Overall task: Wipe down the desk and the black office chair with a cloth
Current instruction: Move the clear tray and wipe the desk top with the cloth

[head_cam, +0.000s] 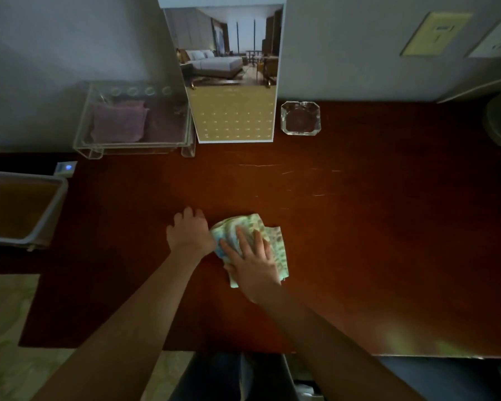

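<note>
A person's right hand (pixel 252 261) lies flat, fingers straight, pressing a pale patterned cloth (pixel 276 244) onto the middle of the red-brown desk (pixel 373 227). The left hand (pixel 190 230) rests loosely curled on the wood just beside the cloth, holding nothing. Behind stand a desk calendar (pixel 235 117), a glass ashtray (pixel 300 118) and a clear tray (pixel 133 140). The desk wipe appears to be under way. The next pass likely calls for sweeping toward the bare right side and around the items at the back. The black office chair cannot be made out.
</note>
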The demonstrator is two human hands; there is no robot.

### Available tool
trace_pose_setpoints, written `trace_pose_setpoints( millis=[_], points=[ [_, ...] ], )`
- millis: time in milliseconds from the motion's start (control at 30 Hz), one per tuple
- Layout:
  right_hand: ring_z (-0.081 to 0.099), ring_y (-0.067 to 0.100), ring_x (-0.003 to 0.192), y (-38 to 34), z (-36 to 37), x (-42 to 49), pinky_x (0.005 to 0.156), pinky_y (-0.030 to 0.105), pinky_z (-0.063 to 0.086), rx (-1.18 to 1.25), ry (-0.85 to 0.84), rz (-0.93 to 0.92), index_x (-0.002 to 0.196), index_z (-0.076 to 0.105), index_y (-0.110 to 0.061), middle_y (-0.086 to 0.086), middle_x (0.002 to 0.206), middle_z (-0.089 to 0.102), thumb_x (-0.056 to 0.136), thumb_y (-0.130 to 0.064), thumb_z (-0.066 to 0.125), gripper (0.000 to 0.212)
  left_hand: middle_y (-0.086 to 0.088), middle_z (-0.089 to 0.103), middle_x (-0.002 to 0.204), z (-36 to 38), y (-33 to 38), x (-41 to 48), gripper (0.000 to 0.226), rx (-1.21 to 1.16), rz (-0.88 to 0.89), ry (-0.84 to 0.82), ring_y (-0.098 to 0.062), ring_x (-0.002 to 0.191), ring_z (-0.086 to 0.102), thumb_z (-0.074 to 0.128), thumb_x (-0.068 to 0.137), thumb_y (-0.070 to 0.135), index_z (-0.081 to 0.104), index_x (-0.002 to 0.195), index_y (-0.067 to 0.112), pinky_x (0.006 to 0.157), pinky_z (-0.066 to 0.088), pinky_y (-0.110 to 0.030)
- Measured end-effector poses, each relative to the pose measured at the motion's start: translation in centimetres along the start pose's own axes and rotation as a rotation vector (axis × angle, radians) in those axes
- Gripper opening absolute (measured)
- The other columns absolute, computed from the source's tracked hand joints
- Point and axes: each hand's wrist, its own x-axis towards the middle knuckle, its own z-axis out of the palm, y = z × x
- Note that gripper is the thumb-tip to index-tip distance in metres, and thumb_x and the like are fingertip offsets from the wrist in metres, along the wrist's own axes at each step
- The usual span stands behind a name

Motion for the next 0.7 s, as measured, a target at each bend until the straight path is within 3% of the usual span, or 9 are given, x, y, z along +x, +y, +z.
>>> trace_pose_setpoints(
  millis=[100, 233, 333, 433, 500, 567, 600, 700],
  points=[
    [-0.028, 0.031, 0.137, 0.7, -1.1, 2.8, 0.112, 0.046, -0.014, 0.009, 0.031, 0.022, 0.148, -0.006, -0.040, 0.002, 0.157, -0.020, 0.100, -0.052, 0.019, 0.056, -0.007, 0.000, 0.159, -0.1, -0.9, 2.1, 0.097, 0.016, 0.043, -0.096, -0.029, 0.144, 0.007, 0.065, 0.081, 0.048, 0.004, 0.151, 0.021, 0.112, 0.022, -0.047],
    [-0.028, 0.029, 0.136, 3.0, -2.7, 5.7, 0.113, 0.045, -0.011, 0.095, 0.092, 0.223, 0.146, -0.012, -0.041, -0.003, 0.147, -0.030, 0.099, -0.054, 0.014, 0.056, -0.009, -0.010, 0.158, -0.4, -2.1, 4.5, 0.120, 0.090, 0.139, -0.155, -0.030, 0.146, -0.002, 0.070, 0.069, 0.061, -0.009, 0.150, 0.022, 0.115, 0.014, -0.050],
    [-0.011, 0.035, 0.144, 7.5, -3.3, 6.7, 0.115, 0.045, -0.006, 0.110, 0.188, 0.481, 0.149, -0.004, -0.038, 0.003, 0.157, -0.012, 0.098, -0.053, 0.011, 0.055, -0.013, -0.006, 0.158, -0.4, -2.1, 5.3, 0.129, 0.152, 0.179, -0.125, -0.029, 0.146, 0.000, 0.071, 0.061, 0.068, -0.009, 0.150, 0.020, 0.117, 0.009, -0.050],
    [-0.001, 0.040, 0.144, 13.0, -4.0, 5.5, 0.116, 0.050, -0.002, 0.146, 0.257, 0.747, 0.151, 0.015, -0.032, 0.013, 0.159, 0.006, 0.089, -0.058, -0.010, 0.071, -0.016, -0.001, 0.158, -0.3, -2.2, 5.6, 0.130, 0.174, 0.208, -0.098, -0.028, 0.146, 0.005, 0.070, 0.060, 0.071, -0.006, 0.151, 0.018, 0.117, 0.008, -0.050],
    [-0.004, 0.037, 0.145, 16.4, -4.1, 4.2, 0.116, 0.051, -0.003, 0.226, 0.263, 0.891, 0.151, 0.015, -0.032, 0.013, 0.159, 0.004, 0.092, -0.058, 0.004, 0.065, -0.016, 0.001, 0.158, -0.2, -2.4, 5.8, 0.130, 0.168, 0.224, -0.092, -0.028, 0.146, 0.007, 0.069, 0.059, 0.072, -0.005, 0.151, 0.018, 0.117, 0.009, -0.049],
    [-0.011, 0.034, 0.145, 18.9, -3.9, 2.9, 0.116, 0.055, -0.003, 0.211, 0.271, 0.941, 0.150, 0.009, -0.037, 0.005, 0.160, 0.000, 0.087, -0.063, 0.001, 0.068, -0.016, 0.002, 0.158, -0.1, -2.5, 5.8, 0.129, 0.163, 0.237, -0.086, -0.028, 0.146, 0.007, 0.068, 0.059, 0.073, -0.004, 0.151, 0.018, 0.117, 0.010, -0.049],
    [-0.012, 0.033, 0.145, 19.1, -4.2, 2.5, 0.116, 0.056, -0.003, 0.218, 0.278, 0.939, 0.150, 0.006, -0.039, 0.003, 0.160, -0.001, 0.086, -0.064, -0.002, 0.069, -0.016, 0.003, 0.158, -0.1, -2.5, 5.8, 0.128, 0.160, 0.244, -0.086, -0.028, 0.146, 0.008, 0.069, 0.060, 0.072, -0.004, 0.151, 0.018, 0.117, 0.011, -0.048],
    [-0.010, 0.035, 0.144, 16.8, -5.1, 3.2, 0.116, 0.050, -0.007, 0.339, 0.327, 0.996, 0.150, 0.008, -0.036, 0.008, 0.159, -0.005, 0.098, -0.052, 0.016, 0.055, -0.017, 0.003, 0.158, -0.2, -2.5, 5.8, 0.128, 0.143, 0.250, -0.089, -0.029, 0.146, 0.008, 0.070, 0.059, 0.070, -0.003, 0.151, 0.017, 0.117, 0.013, -0.047]
  ],
)
